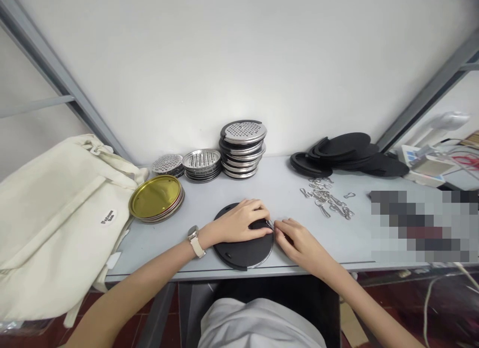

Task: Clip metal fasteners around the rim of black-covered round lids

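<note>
A black round disc (239,250) with a metal rim lies flat near the table's front edge. My left hand (241,222), a watch on its wrist, rests on top of the disc with its fingers curled and pressing down. My right hand (297,238) sits at the disc's right edge, fingertips pinched on a small metal clip (270,224). The two hands' fingertips meet at that clip.
At the back stand stacks of perforated metal discs (242,148), lower stacks (201,164) and gold-coloured lids (156,198). Black discs (344,153) are piled at the right, loose metal clips (329,198) in front of them. A cream bag (48,218) lies left.
</note>
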Demonstrator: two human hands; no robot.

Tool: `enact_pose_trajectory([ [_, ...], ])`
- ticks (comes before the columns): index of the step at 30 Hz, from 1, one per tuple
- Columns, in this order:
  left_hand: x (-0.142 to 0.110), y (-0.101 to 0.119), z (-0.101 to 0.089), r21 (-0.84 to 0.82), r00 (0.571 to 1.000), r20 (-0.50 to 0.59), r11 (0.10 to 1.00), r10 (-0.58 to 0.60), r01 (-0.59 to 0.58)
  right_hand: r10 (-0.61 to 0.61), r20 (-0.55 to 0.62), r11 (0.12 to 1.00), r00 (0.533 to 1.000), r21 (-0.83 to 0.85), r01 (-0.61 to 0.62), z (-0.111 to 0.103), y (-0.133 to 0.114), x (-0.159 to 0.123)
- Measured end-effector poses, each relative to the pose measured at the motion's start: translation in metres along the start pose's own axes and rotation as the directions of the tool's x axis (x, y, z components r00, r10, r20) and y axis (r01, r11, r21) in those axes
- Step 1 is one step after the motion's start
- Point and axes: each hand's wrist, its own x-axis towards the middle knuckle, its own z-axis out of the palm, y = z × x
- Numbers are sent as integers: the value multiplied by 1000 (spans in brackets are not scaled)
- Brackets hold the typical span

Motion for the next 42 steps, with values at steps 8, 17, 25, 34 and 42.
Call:
enact_pose_trajectory([
  [8, -1, 0, 1, -22, 1000, 1, 1000, 0, 0, 1, -6, 1000, 1000, 11, -1, 0, 0, 0],
  [17, -1, 1, 1, -18, 1000, -18, 1000, 2, -2, 4, -8, 1000, 1000, 23, -4, -2, -1, 0],
  [25, -1, 1, 1, 6, 1000, -17, 1000, 17, -17, 4, 4, 1000, 1000, 22, -4, -2, -2, -1],
  [34, -2, 1, 1, 16, 999, -28, 1000, 24, -24, -12, 6, 1000, 1000, 8, 12, -2, -3, -2],
  [42, -2, 0, 2, 47, 999, -28, 998, 41, -39, -6, 4, 1000, 1000, -17, 6, -1, -2, -1],
])
